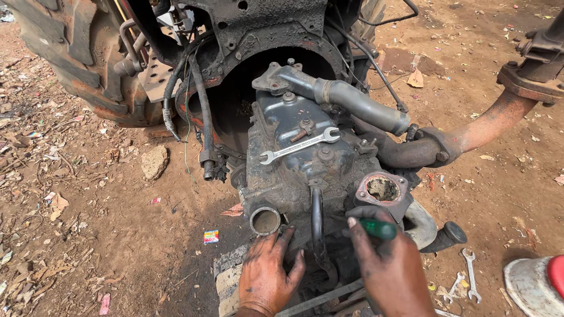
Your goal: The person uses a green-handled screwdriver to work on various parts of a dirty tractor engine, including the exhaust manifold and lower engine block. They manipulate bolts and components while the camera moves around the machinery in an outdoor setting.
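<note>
Where the tool's tip hides behind the engine block (305,170), right hand (390,267) around green-handled screwdriver (378,228), left hand (267,271) flat, empty.

My left hand (267,273) lies flat, palm down, fingers spread and pointing away from me, black with grease. My right hand (390,267) sits just beside it, curled into a fist with the thumb stretched along the top, knuckles facing up. Both wrists enter from the bottom edge, and the hands stay apart.
</note>
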